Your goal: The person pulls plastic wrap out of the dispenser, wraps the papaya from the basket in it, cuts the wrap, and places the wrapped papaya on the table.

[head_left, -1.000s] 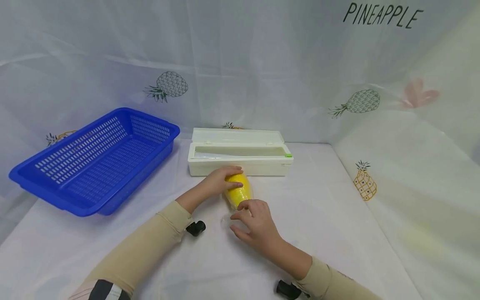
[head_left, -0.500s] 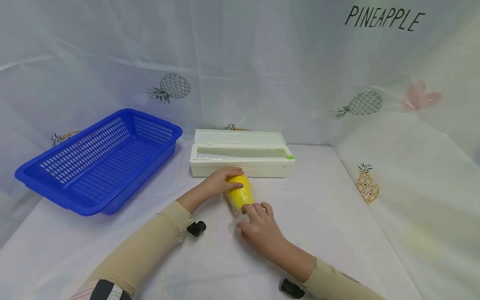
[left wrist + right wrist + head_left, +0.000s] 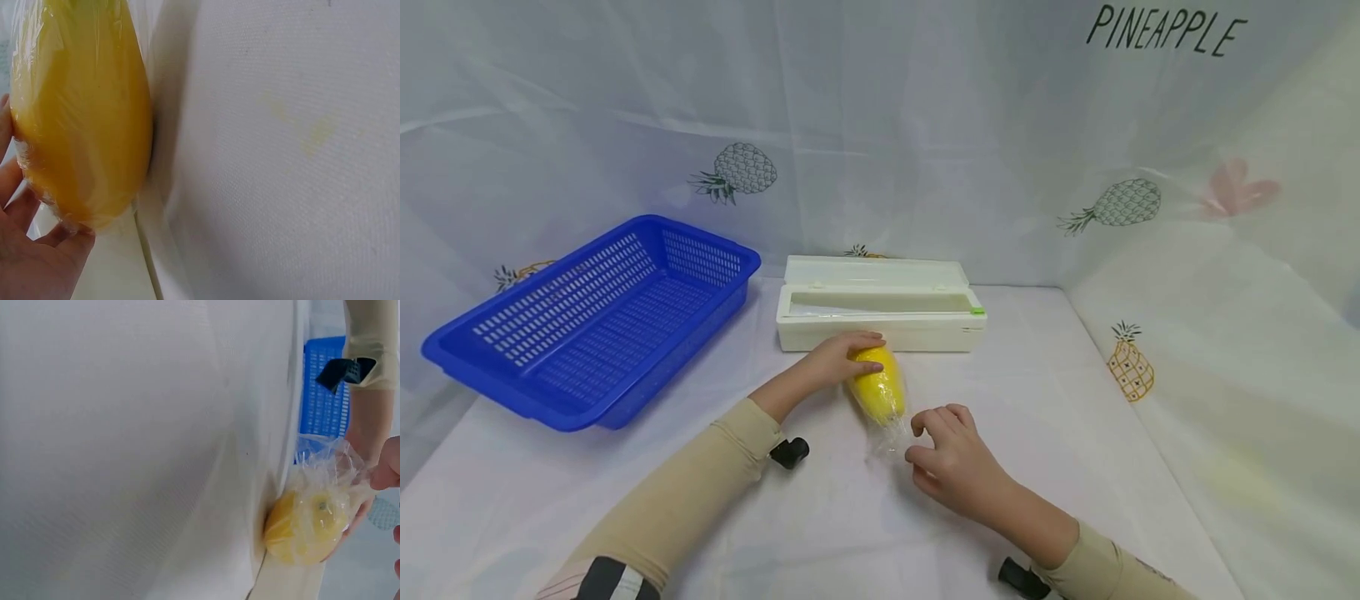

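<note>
A smooth yellow oval fruit (image 3: 880, 385), wrapped in clear plastic film, lies on the white cloth in the head view. My left hand (image 3: 842, 360) grips its far end, thumb on top; the left wrist view shows several fingertips against the wrapped fruit (image 3: 84, 119). Loose film (image 3: 889, 437) bunches at the near end. Beside that film is my right hand (image 3: 958, 462), fingers bent, with a gap showing between thumb and index finger. In the right wrist view the thumb (image 3: 389, 465) is at the edge of the crumpled film (image 3: 331, 459); whether it touches is unclear.
Behind the fruit stands a long white film dispenser box (image 3: 880, 336), its lid (image 3: 876, 271) raised and a sheet visible inside. A blue mesh basket (image 3: 677, 333) sits at the left. Pineapple-printed cloth (image 3: 925, 167) forms the backdrop.
My right hand has moved right and toward me, away from the fruit's near end, exposing the bunched film there. My left hand keeps its hold on the fruit.
</note>
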Motion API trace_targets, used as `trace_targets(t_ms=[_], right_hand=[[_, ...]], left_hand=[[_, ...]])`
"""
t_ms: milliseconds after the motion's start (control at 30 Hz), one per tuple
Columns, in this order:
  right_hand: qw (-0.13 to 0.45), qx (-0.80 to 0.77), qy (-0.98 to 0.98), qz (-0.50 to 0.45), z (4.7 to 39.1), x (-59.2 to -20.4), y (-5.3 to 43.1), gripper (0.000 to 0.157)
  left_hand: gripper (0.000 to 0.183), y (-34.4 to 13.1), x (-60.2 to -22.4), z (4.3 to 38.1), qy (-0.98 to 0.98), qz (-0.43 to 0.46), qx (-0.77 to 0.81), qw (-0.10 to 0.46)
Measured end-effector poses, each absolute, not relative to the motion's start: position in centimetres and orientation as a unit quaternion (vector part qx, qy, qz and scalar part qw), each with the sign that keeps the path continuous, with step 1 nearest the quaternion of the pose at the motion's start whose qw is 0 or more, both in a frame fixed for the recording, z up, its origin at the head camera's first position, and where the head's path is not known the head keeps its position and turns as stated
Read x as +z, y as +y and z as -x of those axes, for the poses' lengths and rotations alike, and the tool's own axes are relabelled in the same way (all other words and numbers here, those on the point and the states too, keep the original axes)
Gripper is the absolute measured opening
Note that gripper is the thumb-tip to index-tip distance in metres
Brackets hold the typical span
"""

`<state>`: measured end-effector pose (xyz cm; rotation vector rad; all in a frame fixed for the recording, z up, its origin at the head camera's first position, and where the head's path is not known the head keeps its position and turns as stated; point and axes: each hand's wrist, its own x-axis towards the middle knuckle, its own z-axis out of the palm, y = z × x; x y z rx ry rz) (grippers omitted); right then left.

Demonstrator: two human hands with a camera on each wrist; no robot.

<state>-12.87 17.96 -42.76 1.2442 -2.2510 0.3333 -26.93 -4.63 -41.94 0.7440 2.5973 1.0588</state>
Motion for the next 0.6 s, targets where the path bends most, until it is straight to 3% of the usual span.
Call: trace_targets(t_ms=[267,600], right_hand=[[0.263,0.106,-0.838,-0.466,13.14,-43.33,17.55,0.031],[0.245,0.105,-0.834,-0.482,13.82,-42.81,18.21,0.015]], left_hand=[[0.051,-4.77,-42.03,27.07,0.887,-0.259,0.364,0.115],[0.052,-4.64,-41.94,26.98,0.885,-0.263,0.366,0.117]])
